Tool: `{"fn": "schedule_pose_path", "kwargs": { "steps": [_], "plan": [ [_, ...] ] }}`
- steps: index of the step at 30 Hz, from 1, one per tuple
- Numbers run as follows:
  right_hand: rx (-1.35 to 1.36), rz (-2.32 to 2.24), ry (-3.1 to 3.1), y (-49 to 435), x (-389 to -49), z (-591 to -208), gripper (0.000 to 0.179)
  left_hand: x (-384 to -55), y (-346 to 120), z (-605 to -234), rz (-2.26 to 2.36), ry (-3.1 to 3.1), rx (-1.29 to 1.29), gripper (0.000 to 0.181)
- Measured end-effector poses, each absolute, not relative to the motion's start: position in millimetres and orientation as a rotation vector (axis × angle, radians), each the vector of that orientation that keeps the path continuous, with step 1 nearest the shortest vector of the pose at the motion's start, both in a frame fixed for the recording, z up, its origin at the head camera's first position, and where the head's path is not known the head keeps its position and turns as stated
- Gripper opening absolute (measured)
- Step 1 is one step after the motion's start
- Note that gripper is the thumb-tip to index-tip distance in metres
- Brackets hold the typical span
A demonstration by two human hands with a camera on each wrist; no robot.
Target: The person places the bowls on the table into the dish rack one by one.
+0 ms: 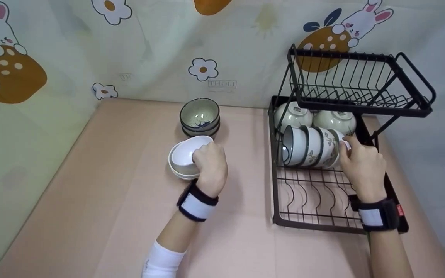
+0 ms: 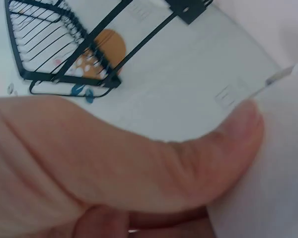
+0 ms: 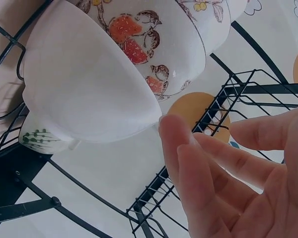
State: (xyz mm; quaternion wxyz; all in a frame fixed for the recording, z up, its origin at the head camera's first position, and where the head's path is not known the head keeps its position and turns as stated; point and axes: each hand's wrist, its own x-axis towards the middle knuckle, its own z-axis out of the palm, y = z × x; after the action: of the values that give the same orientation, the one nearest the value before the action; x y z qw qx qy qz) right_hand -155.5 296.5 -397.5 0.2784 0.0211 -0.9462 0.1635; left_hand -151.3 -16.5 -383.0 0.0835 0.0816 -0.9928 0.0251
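Observation:
In the head view my left hand (image 1: 211, 166) pinches the rim of a small white bowl (image 1: 187, 152), tilted above more white bowls (image 1: 180, 175). The left wrist view shows the thumb (image 2: 213, 163) pressed against that bowl's white side (image 2: 273, 173), which is mostly cut off. Over at the rack, my right hand (image 1: 363, 166) is at the right end of a row of patterned bowls (image 1: 319, 146) standing on their sides. In the right wrist view its fingers (image 3: 176, 144) are extended, one fingertip at the edge of a white bowl (image 3: 89, 74); the thumb stands apart.
The black two-tier dish rack (image 1: 276, 185) stands on the right, its upper basket (image 1: 361, 104) overhanging the back. Two upturned bowls (image 1: 294, 116) sit behind the row. A stack of green-grey bowls (image 1: 200, 116) stands behind the white ones on the pinkish table (image 1: 129, 216).

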Motion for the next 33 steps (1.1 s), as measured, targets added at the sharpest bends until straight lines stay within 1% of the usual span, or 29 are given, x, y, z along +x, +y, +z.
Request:
{"fn": "schedule_pose_path", "kwargs": {
  "steps": [4, 8, 11, 16, 23, 29, 33],
  "plan": [
    [0.061, 0.435, -2.531, 296.3, -155.3, -398.3, 0.025, -143.2, -15.4, -381.2, 0.117, -2.784, 0.178, 0.018],
    [0.08, 0.444, -2.518, 295.8, -155.1, -398.9, 0.024, -136.5, -12.3, -379.5, 0.099, -2.634, 0.07, 0.017],
    [0.103, 0.478, -2.517, 294.7, -155.1, -398.2, 0.024, -135.3, -10.7, -377.7, 0.077, -2.583, -0.06, 0.013],
    [0.163, 0.58, -2.551, 290.4, -154.1, -395.3, 0.024, -141.1, -9.8, -379.3, 0.122, -2.457, -0.354, 0.004],
    [0.242, 0.721, -2.608, 282.8, -150.1, -389.8, 0.029, -154.2, -7.6, -388.6, 0.09, -2.178, -0.744, 0.011],
    [0.307, 0.877, -2.646, 272.5, -143.2, -382.7, 0.027, -164.6, 0.3, -401.0, 0.076, -2.009, -1.006, 0.009],
    [0.265, 1.052, -2.745, 265.8, -137.3, -376.5, 0.035, -167.9, 7.5, -410.1, 0.057, -1.909, -1.145, 0.007]
  ]
}}
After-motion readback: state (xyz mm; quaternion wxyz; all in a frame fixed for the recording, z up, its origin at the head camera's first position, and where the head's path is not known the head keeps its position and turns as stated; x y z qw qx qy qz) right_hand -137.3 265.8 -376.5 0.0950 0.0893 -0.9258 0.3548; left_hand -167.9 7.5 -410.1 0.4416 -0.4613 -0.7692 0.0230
